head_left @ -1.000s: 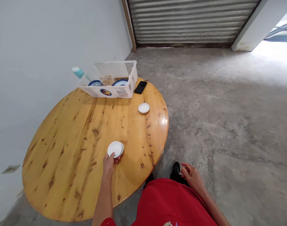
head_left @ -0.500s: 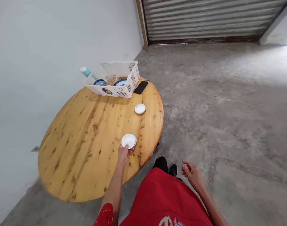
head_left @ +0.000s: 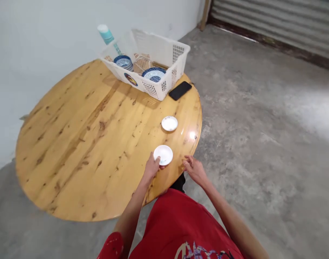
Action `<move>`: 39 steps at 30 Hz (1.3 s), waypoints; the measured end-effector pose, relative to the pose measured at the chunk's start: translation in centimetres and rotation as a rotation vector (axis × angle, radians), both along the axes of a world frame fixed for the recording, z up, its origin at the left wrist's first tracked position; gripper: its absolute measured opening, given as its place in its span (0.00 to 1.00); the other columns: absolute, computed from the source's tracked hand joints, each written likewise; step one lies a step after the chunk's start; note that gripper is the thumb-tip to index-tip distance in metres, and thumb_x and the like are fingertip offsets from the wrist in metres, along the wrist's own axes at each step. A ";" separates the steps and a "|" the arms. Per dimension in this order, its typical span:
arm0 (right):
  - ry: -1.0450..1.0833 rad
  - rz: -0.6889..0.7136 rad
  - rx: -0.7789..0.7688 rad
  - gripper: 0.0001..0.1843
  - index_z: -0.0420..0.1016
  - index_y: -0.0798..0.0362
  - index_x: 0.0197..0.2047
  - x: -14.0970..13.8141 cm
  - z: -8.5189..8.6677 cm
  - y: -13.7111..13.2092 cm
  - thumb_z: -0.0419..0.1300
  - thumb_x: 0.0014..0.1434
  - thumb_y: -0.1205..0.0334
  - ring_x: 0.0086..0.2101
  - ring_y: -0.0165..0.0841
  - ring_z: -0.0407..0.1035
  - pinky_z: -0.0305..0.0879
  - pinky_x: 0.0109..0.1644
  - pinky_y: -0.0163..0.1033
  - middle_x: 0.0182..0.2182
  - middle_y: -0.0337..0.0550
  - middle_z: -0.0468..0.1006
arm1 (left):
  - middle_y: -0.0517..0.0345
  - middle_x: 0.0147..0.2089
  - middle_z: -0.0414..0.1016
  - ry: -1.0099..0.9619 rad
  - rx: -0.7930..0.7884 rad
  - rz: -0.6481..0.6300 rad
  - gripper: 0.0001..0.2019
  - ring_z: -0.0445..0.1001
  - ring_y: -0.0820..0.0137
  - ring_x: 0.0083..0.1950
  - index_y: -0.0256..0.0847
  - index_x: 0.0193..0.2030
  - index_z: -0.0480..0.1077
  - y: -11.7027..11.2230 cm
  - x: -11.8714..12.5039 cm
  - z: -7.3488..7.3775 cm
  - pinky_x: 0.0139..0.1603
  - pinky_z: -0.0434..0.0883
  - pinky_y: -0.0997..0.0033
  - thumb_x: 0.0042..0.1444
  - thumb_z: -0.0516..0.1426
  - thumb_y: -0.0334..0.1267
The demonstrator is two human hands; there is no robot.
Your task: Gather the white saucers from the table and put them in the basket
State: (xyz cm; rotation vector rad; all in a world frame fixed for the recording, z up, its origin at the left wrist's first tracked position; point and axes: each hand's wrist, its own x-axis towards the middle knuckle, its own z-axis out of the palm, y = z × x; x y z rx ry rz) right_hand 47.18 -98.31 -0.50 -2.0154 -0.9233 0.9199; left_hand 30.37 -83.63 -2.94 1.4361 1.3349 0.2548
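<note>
My left hand [head_left: 153, 166] grips a small white dish [head_left: 164, 154] by its near left rim, thumb on the inside and fingers underneath. The dish is held over the front right part of the round wooden table [head_left: 72, 154]; whether more dishes are stacked beneath it is hidden now. Beyond it, a second small white dish [head_left: 169, 123] sits upright on the wood. My right hand [head_left: 194, 169] is at the table's right edge, to the right of the held dish. Its fingers are loosely bent and apart, with nothing in them.
At the back of the table stands a white plastic basket [head_left: 164, 94] holding blue-patterned bowls [head_left: 123, 62] and plates [head_left: 153, 74]. A black phone [head_left: 180, 90] lies beside it. A turquoise-and-white cylinder [head_left: 106, 35] leans at the basket's left. The wall [head_left: 45, 43] borders the table's far left.
My right hand has moved from beside my body up to the table's edge, nearer the held dish. The view has turned left and come closer to the table. My left hand still holds the dish.
</note>
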 end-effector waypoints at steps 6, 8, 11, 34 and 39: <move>-0.178 0.252 0.006 0.18 0.71 0.57 0.50 1.1 -1.6 6.8 0.47 0.66 0.56 0.33 0.38 0.75 0.67 0.38 0.39 0.35 0.50 0.81 | 0.51 0.41 0.78 -0.021 -0.061 0.020 0.18 0.75 0.70 0.25 0.40 0.55 0.64 -0.9 1.8 -0.2 0.23 0.67 0.75 0.60 0.55 0.43; -0.151 0.253 0.014 0.18 0.72 0.57 0.49 1.4 -1.4 7.5 0.47 0.65 0.58 0.33 0.38 0.75 0.67 0.38 0.39 0.35 0.50 0.81 | 0.52 0.42 0.77 -0.004 -0.074 0.013 0.17 0.75 0.69 0.28 0.41 0.55 0.64 -0.9 2.0 0.6 0.24 0.68 0.74 0.61 0.53 0.43; -0.081 0.215 0.058 0.19 0.72 0.55 0.51 2.5 -0.2 8.6 0.48 0.65 0.57 0.37 0.38 0.75 0.68 0.42 0.39 0.39 0.49 0.82 | 0.50 0.44 0.76 0.007 -0.014 -0.028 0.16 0.76 0.67 0.34 0.41 0.56 0.63 0.1 2.9 2.6 0.30 0.71 0.72 0.63 0.49 0.43; -0.352 0.244 0.123 0.16 0.75 0.57 0.41 12.7 -0.7 21.5 0.47 0.62 0.61 0.35 0.38 0.71 0.68 0.42 0.42 0.39 0.53 0.75 | 0.42 0.56 0.70 0.453 0.356 -0.018 0.23 0.73 0.61 0.53 0.42 0.66 0.62 11.6 14.7 3.7 0.48 0.71 0.66 0.65 0.45 0.39; -0.312 0.299 0.151 0.13 0.74 0.55 0.38 13.4 -0.8 22.3 0.49 0.61 0.62 0.33 0.36 0.70 0.67 0.39 0.40 0.37 0.51 0.74 | 0.43 0.50 0.71 0.519 0.342 0.007 0.23 0.75 0.64 0.41 0.44 0.66 0.62 12.1 15.0 4.5 0.39 0.70 0.70 0.66 0.45 0.42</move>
